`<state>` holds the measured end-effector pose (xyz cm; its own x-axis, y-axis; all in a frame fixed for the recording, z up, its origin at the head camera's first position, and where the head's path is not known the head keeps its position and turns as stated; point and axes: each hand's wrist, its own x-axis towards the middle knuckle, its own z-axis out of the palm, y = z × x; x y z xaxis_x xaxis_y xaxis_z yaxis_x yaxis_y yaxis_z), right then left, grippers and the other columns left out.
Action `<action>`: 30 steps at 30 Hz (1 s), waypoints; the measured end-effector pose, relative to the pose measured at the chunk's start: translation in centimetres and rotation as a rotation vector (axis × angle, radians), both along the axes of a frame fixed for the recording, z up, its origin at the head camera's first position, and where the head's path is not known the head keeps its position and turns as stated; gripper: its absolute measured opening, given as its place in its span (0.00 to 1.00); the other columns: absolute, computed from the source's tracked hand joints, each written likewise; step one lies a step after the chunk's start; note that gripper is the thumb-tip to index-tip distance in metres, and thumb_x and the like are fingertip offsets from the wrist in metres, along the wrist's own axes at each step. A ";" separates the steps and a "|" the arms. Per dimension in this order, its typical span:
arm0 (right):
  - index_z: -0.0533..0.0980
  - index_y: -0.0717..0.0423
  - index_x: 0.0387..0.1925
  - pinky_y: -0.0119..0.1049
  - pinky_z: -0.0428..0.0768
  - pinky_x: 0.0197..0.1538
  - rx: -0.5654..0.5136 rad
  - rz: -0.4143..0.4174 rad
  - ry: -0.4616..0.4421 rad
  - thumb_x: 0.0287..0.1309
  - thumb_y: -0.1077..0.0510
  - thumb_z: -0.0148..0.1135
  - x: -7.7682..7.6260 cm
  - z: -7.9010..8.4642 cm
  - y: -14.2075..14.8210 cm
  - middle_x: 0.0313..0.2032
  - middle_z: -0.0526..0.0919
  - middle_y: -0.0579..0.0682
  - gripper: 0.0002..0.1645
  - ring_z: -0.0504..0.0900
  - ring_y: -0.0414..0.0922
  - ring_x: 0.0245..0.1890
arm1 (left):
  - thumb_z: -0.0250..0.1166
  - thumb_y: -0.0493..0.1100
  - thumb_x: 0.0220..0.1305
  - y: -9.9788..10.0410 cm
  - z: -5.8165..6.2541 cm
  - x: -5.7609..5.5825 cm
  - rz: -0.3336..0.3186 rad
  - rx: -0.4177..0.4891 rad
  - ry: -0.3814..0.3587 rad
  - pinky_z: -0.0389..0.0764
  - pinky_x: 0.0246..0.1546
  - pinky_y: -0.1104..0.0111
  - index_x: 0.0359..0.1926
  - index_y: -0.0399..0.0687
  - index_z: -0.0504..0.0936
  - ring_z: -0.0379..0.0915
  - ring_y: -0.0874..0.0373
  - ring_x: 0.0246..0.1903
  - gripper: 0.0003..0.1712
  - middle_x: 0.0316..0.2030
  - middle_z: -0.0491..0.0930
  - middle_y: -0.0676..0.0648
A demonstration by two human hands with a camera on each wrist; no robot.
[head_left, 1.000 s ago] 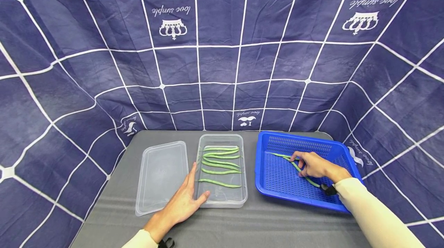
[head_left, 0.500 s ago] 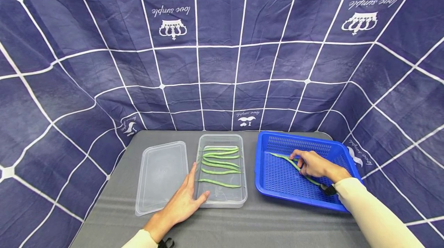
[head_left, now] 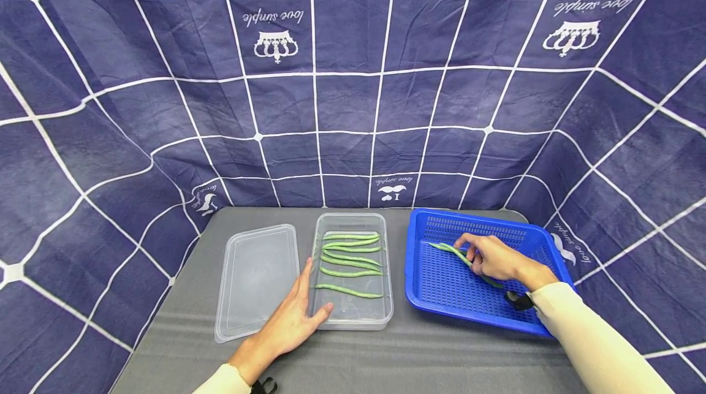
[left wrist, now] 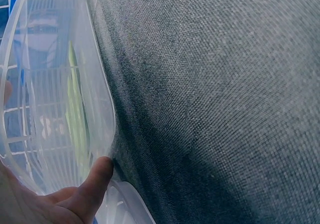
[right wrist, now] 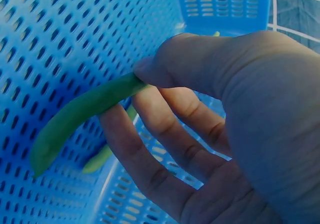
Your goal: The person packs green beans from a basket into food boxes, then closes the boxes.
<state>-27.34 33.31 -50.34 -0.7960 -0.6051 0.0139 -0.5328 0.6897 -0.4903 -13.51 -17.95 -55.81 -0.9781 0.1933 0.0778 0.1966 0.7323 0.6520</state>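
In the blue basket, my right hand pinches a green bean between thumb and fingers. The bean's curved end sticks out past the fingertips in the right wrist view. Another green bean shows lower in the basket, partly hidden by the fingers. My left hand lies against the near left corner of a clear plastic container, fingers straight and thumb at its front. Several green beans lie crosswise inside that container, roughly side by side.
A clear plastic lid lies flat on the grey table, left of the container. The basket stands right of the container, with raised perforated walls. A blue checked cloth hangs behind and at both sides.
My right hand has shifted slightly left and away from me within the basket, and the bean in its fingers has moved with it. The left hand and container have stayed put.
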 end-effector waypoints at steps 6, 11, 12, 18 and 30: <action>0.83 0.59 0.63 0.31 0.84 0.39 -0.010 0.003 -0.001 0.52 0.76 0.71 0.4 0.9 -1.0 0.37 0.88 0.47 0.34 0.84 0.31 0.33 | 0.73 0.63 0.79 -0.1 0.0 -0.1 -0.005 -0.001 0.004 0.73 0.84 0.36 0.97 0.42 0.42 0.66 0.30 0.87 0.66 0.90 0.62 0.29; 0.83 0.58 0.64 0.35 0.87 0.42 -0.016 0.016 0.032 0.52 0.76 0.73 0.8 1.8 -1.8 0.39 0.89 0.46 0.35 0.85 0.31 0.35 | 0.73 0.63 0.80 -0.2 0.1 -0.1 -0.002 0.004 -0.013 0.72 0.85 0.36 0.97 0.44 0.41 0.64 0.30 0.88 0.67 0.91 0.60 0.29; 0.83 0.58 0.64 0.36 0.87 0.42 -0.017 0.022 0.045 0.52 0.76 0.74 0.8 2.0 -2.0 0.39 0.89 0.45 0.36 0.85 0.30 0.35 | 0.73 0.64 0.80 -0.2 0.1 -0.2 0.000 0.008 -0.025 0.71 0.86 0.37 0.97 0.46 0.40 0.63 0.31 0.89 0.67 0.91 0.59 0.29; 0.83 0.58 0.65 0.40 0.88 0.44 -0.013 0.041 0.091 0.52 0.76 0.73 1.5 3.2 -3.3 0.40 0.89 0.44 0.36 0.86 0.32 0.38 | 0.73 0.63 0.80 -0.2 0.0 -0.2 -0.001 0.022 -0.034 0.68 0.88 0.38 0.98 0.47 0.38 0.60 0.33 0.90 0.68 0.93 0.56 0.32; 0.84 0.56 0.63 0.39 0.88 0.44 -0.035 0.049 0.164 0.54 0.76 0.75 2.7 4.9 -6.6 0.41 0.88 0.44 0.35 0.86 0.39 0.41 | 0.74 0.59 0.80 0.0 0.0 0.1 0.012 0.015 -0.033 0.73 0.84 0.36 0.98 0.51 0.40 0.66 0.30 0.87 0.66 0.90 0.62 0.30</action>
